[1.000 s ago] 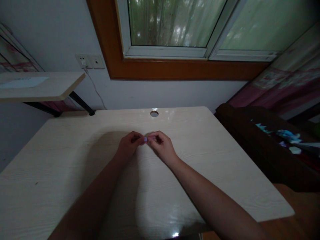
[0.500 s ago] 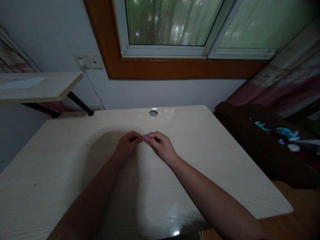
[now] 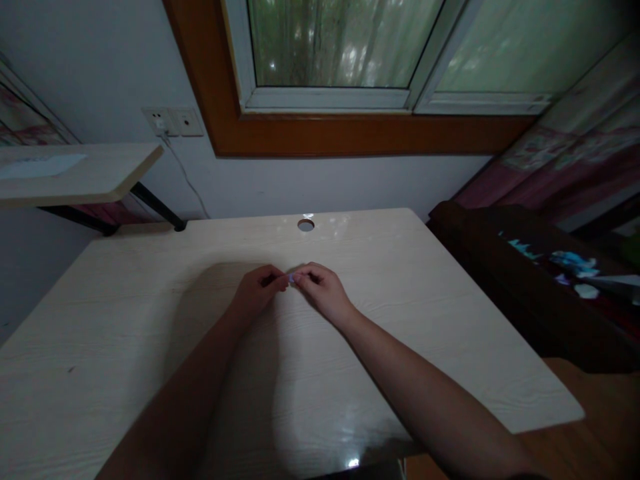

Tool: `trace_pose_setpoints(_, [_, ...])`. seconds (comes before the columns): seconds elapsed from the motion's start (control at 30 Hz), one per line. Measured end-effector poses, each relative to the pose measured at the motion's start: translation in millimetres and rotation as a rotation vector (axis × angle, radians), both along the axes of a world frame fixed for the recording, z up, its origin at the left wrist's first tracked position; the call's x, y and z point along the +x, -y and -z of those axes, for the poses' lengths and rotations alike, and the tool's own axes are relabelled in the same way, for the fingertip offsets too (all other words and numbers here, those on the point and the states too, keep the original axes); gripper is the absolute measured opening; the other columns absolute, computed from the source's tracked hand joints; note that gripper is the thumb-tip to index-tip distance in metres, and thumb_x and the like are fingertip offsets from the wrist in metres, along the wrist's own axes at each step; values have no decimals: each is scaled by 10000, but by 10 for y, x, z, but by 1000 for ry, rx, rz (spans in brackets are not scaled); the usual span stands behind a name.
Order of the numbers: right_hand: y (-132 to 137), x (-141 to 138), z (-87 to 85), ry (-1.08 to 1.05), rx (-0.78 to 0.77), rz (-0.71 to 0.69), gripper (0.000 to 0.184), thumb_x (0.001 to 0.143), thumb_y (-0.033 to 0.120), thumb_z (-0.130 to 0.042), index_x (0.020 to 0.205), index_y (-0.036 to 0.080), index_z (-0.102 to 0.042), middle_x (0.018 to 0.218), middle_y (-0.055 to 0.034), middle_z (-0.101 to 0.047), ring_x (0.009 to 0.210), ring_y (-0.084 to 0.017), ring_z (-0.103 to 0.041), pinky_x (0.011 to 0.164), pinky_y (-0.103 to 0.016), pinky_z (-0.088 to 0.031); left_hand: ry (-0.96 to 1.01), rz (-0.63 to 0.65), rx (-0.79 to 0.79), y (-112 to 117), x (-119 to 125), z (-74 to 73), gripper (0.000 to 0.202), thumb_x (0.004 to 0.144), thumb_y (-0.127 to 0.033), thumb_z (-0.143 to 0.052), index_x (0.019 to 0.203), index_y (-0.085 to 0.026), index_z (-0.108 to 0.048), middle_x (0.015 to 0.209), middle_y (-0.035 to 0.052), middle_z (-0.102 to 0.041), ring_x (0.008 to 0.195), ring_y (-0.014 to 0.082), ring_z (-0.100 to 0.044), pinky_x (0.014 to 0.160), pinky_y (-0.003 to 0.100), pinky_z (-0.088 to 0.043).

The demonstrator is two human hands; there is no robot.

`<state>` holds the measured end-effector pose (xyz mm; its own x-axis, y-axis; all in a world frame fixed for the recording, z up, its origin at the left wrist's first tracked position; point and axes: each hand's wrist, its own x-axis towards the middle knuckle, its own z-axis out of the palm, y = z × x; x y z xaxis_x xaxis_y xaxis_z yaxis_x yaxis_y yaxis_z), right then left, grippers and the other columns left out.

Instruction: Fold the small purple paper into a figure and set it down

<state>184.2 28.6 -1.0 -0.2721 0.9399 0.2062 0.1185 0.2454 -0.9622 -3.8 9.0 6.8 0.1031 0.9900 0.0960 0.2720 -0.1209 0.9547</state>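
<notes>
Over the middle of the pale wooden desk [image 3: 125,313], I see the left hand [image 3: 256,290] and right hand [image 3: 325,290] meeting tip to tip, thumbs and forefingers of both pinching a small lilac piece [image 3: 291,277], a little short of the cable hole [image 3: 305,225]. Since a second ago the hands have hardly shifted; the piece, nearly hidden half a second back, peeks out again. I judge the fine fingertip work goes on in place, grip unbroken
</notes>
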Motion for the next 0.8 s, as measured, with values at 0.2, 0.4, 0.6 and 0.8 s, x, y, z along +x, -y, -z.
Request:
trace_pose_setpoints(0.2, [-14, -15, 34, -5, -45, -33, 257, 851, 430, -661, 916, 190, -725, 824, -32, -697, 747, -153, -609, 699, -273, -478, -17, -36, -1, 14, 6, 1, 269, 812, -441, -677, 740, -182, -690, 708, 21, -694, 692, 169, -625, 680, 261, -470])
trace_pose_setpoints(0.4, [-7, -6, 54, 31, -17, -43, 257, 873, 430, -634, 873, 188, -721, 778, -22, -678, 720, -148, -590, 679, -264, -461, -50, 7, 22, 18, 11, -7, 266, 828, -427, -663, 745, -175, -685, 720, 21, -688, 692, 164, -614, 685, 261, -468])
trace_pose_setpoints(0.6, [-5, 18, 58, 87, 58, -33, 193, 894, 355, -609, 820, 193, -682, 769, -16, -646, 742, -154, -574, 697, -273, -444, -81, 63, 6, 38, 31, -66, 256, 830, -400, -652, 715, -173, -671, 701, 19, -675, 687, 167, -609, 689, 268, -458])
trace_pose_setpoints(0.8, [4, -11, 49, 81, 105, -18, 206, 934, 352, -563, 820, 201, -645, 787, -14, -633, 779, -153, -575, 742, -277, -445, -39, 87, 4, 36, 28, -41, 238, 835, -382, -651, 726, -172, -680, 709, 22, -679, 697, 167, -616, 695, 268, -469])
